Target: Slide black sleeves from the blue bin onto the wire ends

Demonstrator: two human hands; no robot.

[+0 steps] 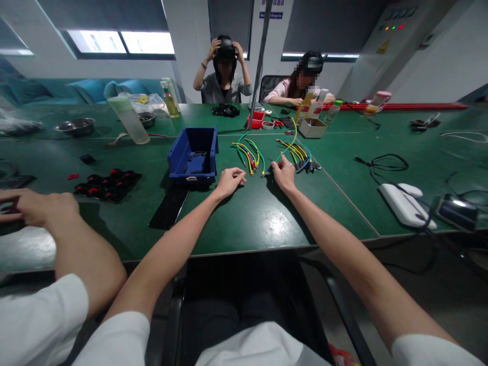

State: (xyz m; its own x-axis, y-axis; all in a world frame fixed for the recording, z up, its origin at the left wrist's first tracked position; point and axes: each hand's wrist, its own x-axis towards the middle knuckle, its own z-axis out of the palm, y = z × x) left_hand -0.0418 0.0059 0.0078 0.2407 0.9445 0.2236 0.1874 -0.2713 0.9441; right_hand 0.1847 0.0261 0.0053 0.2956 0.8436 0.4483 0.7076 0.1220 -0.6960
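My right hand [283, 175] is closed around a yellow-green wire [293, 133] that curves up and away from the fingers. A dark piece shows at the fingertips; its join to the wire is hidden. My left hand [230, 182] rests just right of the blue bin [176, 161], its fingers curled together. Whatever they may hold is hidden. Between and beyond both hands lies a bundle of short yellow, green and red wires [249, 156] with metal lug ends. Right of my right hand is a second bundle of wires [303, 152] with black ends.
Small black parts lie inside the bin, and a black flat panel [168, 207] in front of it. A co-worker's arm [87, 244] reaches in at left, near black-and-red parts [110, 185]. A white device [406, 206] and cables are at right. Two people sit opposite.
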